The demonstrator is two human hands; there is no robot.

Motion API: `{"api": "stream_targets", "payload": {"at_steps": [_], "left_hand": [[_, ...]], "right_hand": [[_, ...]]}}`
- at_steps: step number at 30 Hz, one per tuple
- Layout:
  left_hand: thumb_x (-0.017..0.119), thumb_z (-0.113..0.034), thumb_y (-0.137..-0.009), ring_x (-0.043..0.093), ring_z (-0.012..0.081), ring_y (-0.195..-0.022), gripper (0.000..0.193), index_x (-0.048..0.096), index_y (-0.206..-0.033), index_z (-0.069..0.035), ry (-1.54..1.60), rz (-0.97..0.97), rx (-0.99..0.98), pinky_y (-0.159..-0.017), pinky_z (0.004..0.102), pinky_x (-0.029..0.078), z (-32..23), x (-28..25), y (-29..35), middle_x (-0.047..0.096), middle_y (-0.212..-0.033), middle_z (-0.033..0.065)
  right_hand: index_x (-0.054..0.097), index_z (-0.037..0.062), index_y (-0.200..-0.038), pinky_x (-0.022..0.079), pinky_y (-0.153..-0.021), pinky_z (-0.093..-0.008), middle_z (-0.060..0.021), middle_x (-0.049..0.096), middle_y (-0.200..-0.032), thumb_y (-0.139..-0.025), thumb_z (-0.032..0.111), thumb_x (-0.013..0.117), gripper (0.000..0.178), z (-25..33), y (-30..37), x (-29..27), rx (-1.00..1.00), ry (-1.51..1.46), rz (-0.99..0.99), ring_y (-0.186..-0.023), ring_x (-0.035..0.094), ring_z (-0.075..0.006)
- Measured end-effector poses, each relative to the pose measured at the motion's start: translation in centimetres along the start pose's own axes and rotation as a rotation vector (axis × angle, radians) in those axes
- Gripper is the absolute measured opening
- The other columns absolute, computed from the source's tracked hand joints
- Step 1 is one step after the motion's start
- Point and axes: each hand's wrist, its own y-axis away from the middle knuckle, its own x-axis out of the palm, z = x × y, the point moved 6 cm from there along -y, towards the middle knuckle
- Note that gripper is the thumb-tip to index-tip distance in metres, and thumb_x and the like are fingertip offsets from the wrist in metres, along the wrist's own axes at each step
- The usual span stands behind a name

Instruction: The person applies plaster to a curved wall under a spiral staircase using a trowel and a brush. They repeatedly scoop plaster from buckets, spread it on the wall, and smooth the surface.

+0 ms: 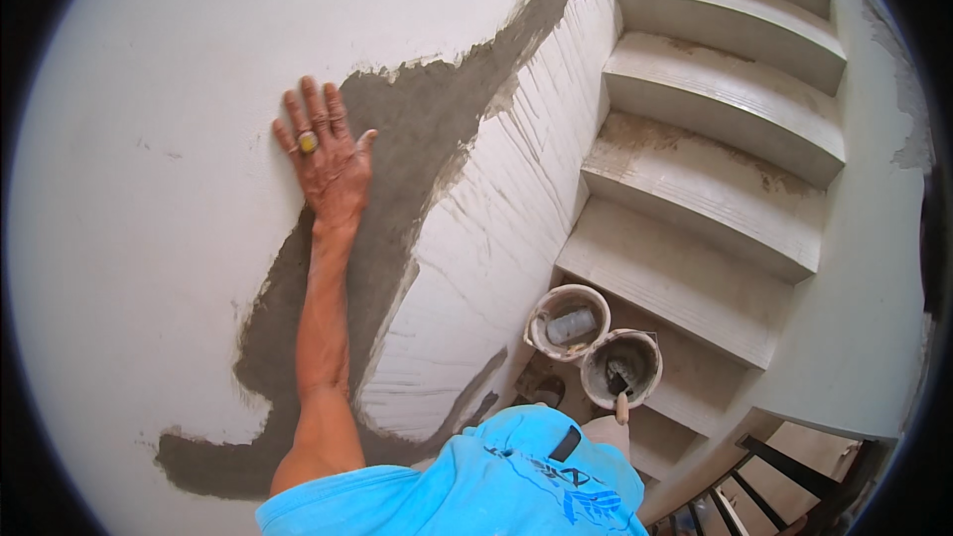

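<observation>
My left hand (333, 164) lies flat against the white wall (179, 60), fingers stretched out and thumb apart, with a yellow-faced ring on one finger. It holds nothing. Beside and beneath that arm runs a wide irregular band of grey, damp-looking plaster (412, 124), which climbs toward the upper right along the stairs. My right hand does not show. Below the stairs sits a bucket (645, 342) with grey mix inside, and a trowel with a wooden handle (622, 409) leans in it.
Touching that bucket is a second bucket (542, 333) holding a pale block-like object and murky contents. Pale stained steps (715, 154) rise at the right. Streaked white plaster (496, 208) borders them. Dark railing bars (789, 467) stand at the lower right.
</observation>
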Motion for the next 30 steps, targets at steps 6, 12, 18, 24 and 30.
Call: {"api": "stream_targets", "payload": {"at_steps": [6, 12, 18, 24, 30], "left_hand": [[0.059, -0.052, -0.085, 0.000, 0.0310, -0.148, 0.089, 0.021, -0.152, -0.009, -0.029, 0.139, 0.215, -0.120, 0.0511, -0.001, -8.5, 5.5, -5.4, 0.007, -0.160, 0.0142], [0.056, -0.057, -0.085, 0.001, 0.0328, -0.148, 0.090, 0.024, -0.151, -0.005, -0.130, 0.146, 0.492, -0.119, 0.0526, -0.001, -14.0, 10.7, -7.9, 0.008, -0.160, 0.0175], [0.054, -0.058, -0.086, 0.004, 0.0348, -0.148, 0.089, 0.025, -0.150, -0.002, -0.193, 0.221, 0.681, -0.119, 0.0526, -0.001, -16.8, 12.4, -1.9, 0.011, -0.159, 0.0200], [0.054, -0.058, -0.087, 0.005, 0.0348, -0.148, 0.088, 0.027, -0.149, -0.002, -0.075, 0.309, 0.782, -0.119, 0.0515, 0.002, -18.0, 14.0, 4.7, 0.013, -0.158, 0.0199], [0.056, -0.056, -0.086, 0.005, 0.0345, -0.148, 0.088, 0.026, -0.149, -0.002, -0.135, 0.194, 0.717, -0.120, 0.0509, 0.002, -18.4, 12.8, -2.1, 0.013, -0.159, 0.0185]], "right_hand": [[0.061, -0.0093, -0.110, 0.054, -0.062, -0.0498, -0.0292, 0.066, -0.090, -0.088, 0.056, 0.056, 0.069, -0.4, -0.2, 0.4, -0.056, 0.003, -0.042, -0.074, 0.066, -0.0427], [0.060, -0.0083, -0.110, 0.053, -0.061, -0.0484, -0.0280, 0.066, -0.090, -0.091, 0.058, 0.052, 0.069, -1.7, 0.1, 0.3, -0.118, 0.014, -0.078, -0.074, 0.066, -0.0412], [0.046, -0.0004, -0.126, 0.048, -0.078, -0.0451, -0.0237, 0.060, -0.110, -0.093, 0.052, 0.053, 0.063, -4.3, 0.6, 1.9, -0.005, 0.004, -0.055, -0.094, 0.060, -0.0381], [0.032, 0.0074, -0.143, 0.043, -0.095, -0.0419, -0.0194, 0.053, -0.130, -0.094, 0.045, 0.054, 0.066, -5.8, 0.2, 3.3, 0.029, 0.007, -0.042, -0.115, 0.055, -0.0350], [0.006, 0.0150, -0.155, 0.039, -0.104, -0.0391, -0.0175, 0.046, -0.143, -0.095, 0.042, 0.054, 0.081, -4.1, 0.2, 1.9, 0.145, -0.034, 0.067, -0.126, 0.050, -0.0331]]}}
